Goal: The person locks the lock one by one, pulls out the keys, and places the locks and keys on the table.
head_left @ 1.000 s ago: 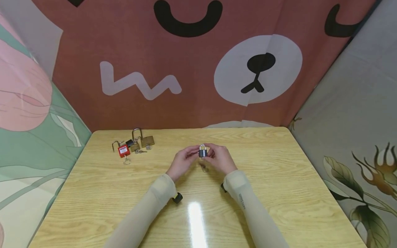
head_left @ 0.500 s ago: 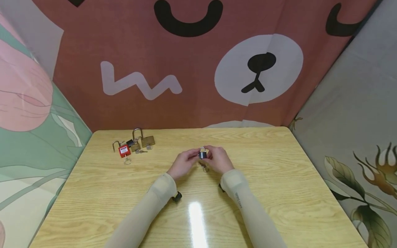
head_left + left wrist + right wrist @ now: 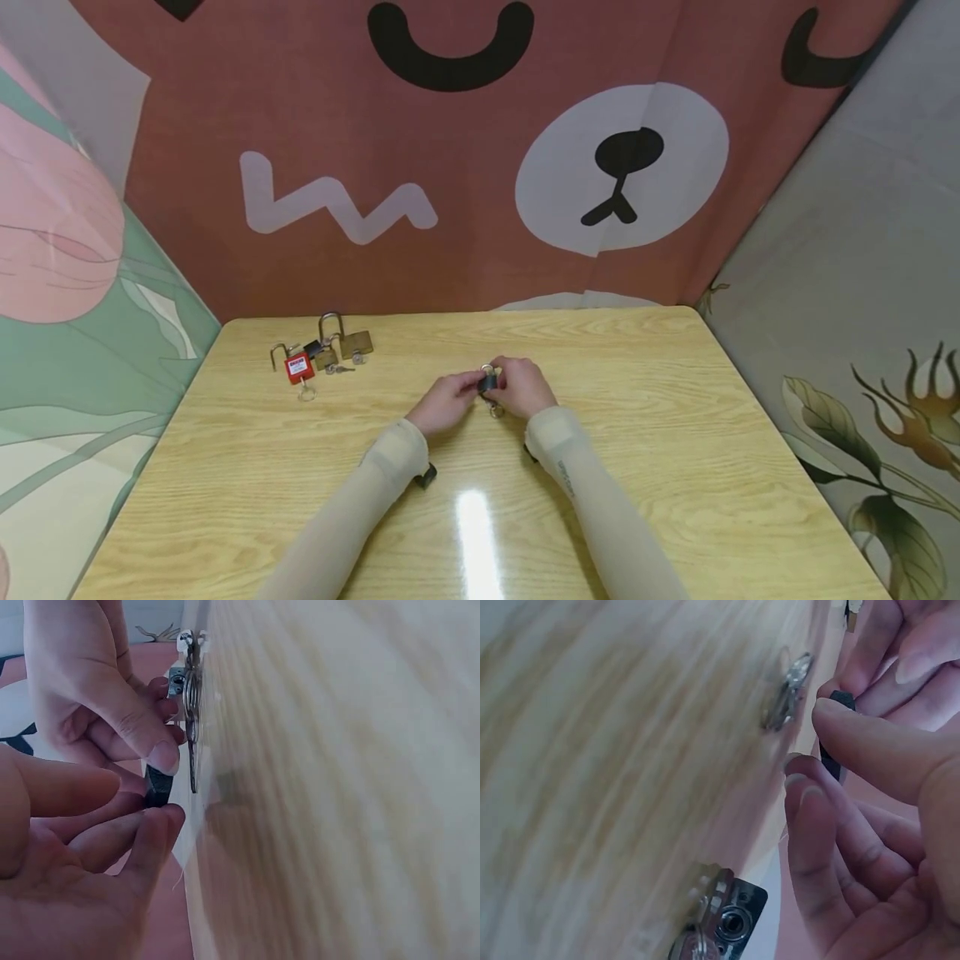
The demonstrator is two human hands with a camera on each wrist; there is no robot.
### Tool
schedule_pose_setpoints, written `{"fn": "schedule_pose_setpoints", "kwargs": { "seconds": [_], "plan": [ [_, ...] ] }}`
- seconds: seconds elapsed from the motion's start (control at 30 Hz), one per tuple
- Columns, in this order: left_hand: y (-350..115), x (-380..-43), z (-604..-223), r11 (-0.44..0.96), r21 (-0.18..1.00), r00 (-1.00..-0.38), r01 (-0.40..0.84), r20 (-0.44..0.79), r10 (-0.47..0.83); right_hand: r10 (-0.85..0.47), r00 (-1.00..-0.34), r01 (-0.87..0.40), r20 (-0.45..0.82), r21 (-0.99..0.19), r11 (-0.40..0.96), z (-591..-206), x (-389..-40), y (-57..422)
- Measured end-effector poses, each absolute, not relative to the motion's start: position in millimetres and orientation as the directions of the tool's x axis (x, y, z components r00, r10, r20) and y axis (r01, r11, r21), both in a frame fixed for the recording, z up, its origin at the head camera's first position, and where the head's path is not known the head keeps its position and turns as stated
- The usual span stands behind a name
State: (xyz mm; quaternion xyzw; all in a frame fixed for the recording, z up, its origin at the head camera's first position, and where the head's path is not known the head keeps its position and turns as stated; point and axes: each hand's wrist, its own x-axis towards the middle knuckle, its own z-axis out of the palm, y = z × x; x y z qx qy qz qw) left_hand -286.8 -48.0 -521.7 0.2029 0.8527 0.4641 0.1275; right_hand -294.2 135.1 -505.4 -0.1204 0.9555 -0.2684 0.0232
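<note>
A small dark padlock (image 3: 488, 382) with a silver shackle is between both hands, just above the table in the head view. My left hand (image 3: 444, 403) holds it from the left with its fingertips. The right hand (image 3: 526, 386) pinches it from the other side, and its thumb covers part of the dark body (image 3: 157, 789) in the left wrist view. Right beneath the hands lies a ring of keys (image 3: 496, 410). Fingers hide much of the padlock in both wrist views.
At the back left of the wooden table (image 3: 247, 500) lie a red padlock (image 3: 298, 367), a large brass padlock (image 3: 356, 343), a smaller brass padlock (image 3: 326, 359) and a black one (image 3: 312, 349). A dark plate with a round hole (image 3: 739, 919) appears low in the right wrist view.
Both hands have come down and nearer the body with the padlock, toward the keys. The right fingers now cover more of it. The padlocks at the back left have not moved.
</note>
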Motion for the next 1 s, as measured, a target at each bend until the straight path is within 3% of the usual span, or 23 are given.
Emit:
{"fn": "schedule_pose_setpoints", "kwargs": {
  "seconds": [0.27,0.63,1.0],
  "plan": [
    [-45.4,-291.0,-522.0,0.568,0.782,-0.874,0.257,-0.062,0.481,-0.237,-0.971,-0.207,0.008,-0.515,0.832,-508.9,-298.1,133.3],
    [-43.2,-294.5,-524.0,0.548,0.747,-0.837,0.377,0.022,0.547,-0.24,-0.97,-0.195,-0.025,-0.507,0.84,-510.7,-300.2,132.7],
    [-43.8,-292.5,-520.7,0.591,0.734,-0.841,0.336,-0.048,0.538,-0.263,-0.964,-0.208,-0.045,-0.492,0.846,-510.3,-299.6,132.6]
  ]
}}
